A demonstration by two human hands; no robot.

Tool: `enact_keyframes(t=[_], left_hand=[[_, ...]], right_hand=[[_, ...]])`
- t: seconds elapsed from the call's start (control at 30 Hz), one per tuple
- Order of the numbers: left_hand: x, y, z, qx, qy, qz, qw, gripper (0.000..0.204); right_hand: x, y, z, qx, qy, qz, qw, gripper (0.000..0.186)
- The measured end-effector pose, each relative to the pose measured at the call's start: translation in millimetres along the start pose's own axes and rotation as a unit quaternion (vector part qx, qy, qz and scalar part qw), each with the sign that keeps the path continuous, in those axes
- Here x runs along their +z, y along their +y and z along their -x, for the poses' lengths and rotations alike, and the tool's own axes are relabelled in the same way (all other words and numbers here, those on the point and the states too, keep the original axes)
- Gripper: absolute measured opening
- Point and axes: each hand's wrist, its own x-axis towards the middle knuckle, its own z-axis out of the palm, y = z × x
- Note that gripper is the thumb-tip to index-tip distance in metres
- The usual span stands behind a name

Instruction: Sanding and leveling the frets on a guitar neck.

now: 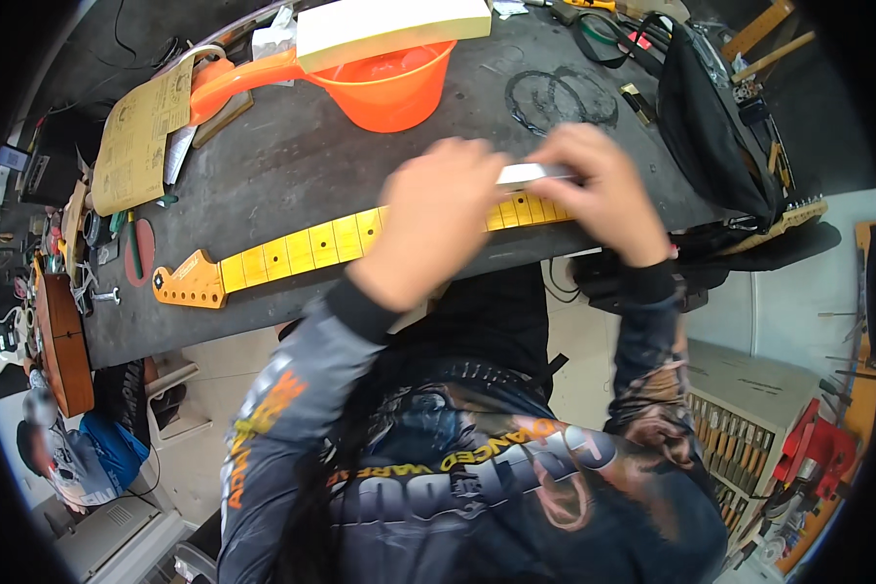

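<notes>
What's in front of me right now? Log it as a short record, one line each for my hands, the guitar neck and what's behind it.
Left hand: over guitar neck; blurred, grip unclear
Right hand: fingers closed on small white-and-dark piece
Guitar neck: on dark bench, headstock leftward
Behind: orange dipper, pale yellow block on top

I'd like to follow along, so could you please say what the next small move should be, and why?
Perhaps bring the pale bar to the guitar neck: the right hand grips it, the left hand is at its other end, and the neck lies face-up beneath them.
</notes>
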Motion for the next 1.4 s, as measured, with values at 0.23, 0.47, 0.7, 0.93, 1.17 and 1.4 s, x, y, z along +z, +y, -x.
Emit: enact_keyframes(t=[0.23,0.47,0.7,0.93,1.17,1.4], left_hand=[[-147.9,-94.1,125.9,-0.124,-0.098,-0.034,0.987,0.033],[-20.1,8.0,7.9,-0.050,-0.035,-0.015,0.998,0.033],[9.9,23.1,-19.9,-0.010,-0.009,-0.009,1.000,0.026],[-122.5,-75.2,103.6,-0.102,-0.073,-0.022,0.992,0.029],[-12.2,22.9,-3.7,-0.031,-0.036,-0.022,0.999,0.026],[14.5,37.2,-60.2,0.070,-0.073,-0.047,0.994,0.027]], right_hand=[[169.5,-138.5,-63.6,-0.111,0.088,0.010,0.990,0.024],[17.2,7.3,-10.9,-0.090,0.014,-0.025,0.996,0.022],[-20.9,27.5,2.1,0.012,-0.015,-0.071,0.997,0.024],[143.1,-114.1,-53.0,-0.099,0.108,-0.022,0.989,0.024],[5.7,12.9,0.7,-0.068,0.033,-0.021,0.997,0.025],[-50.3,45.7,24.8,-0.042,0.003,0.023,0.999,0.028]])
